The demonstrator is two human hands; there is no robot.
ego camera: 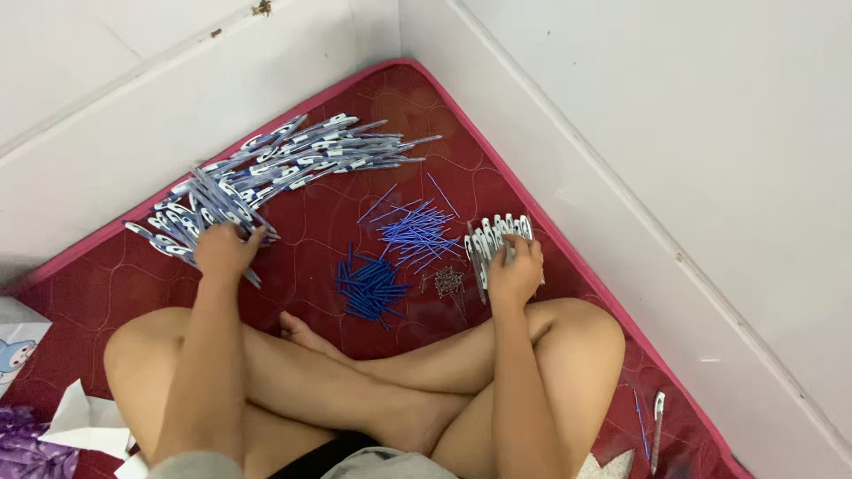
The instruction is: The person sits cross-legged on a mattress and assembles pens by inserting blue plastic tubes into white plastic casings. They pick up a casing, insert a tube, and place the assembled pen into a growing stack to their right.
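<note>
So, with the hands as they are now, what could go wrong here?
1. The left hand rests on a loose heap of pen barrels; pulling one out may scatter the others across the red mat.
2. The right hand holds a fanned row of pens; some could slip out.
3. The small pile of springs lies close to the right hand and the thin refills, so a careless move could mix them.

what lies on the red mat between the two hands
In the head view, between the left hand and right hand lie thin blue refills, dark blue caps and small metal springs.
</note>
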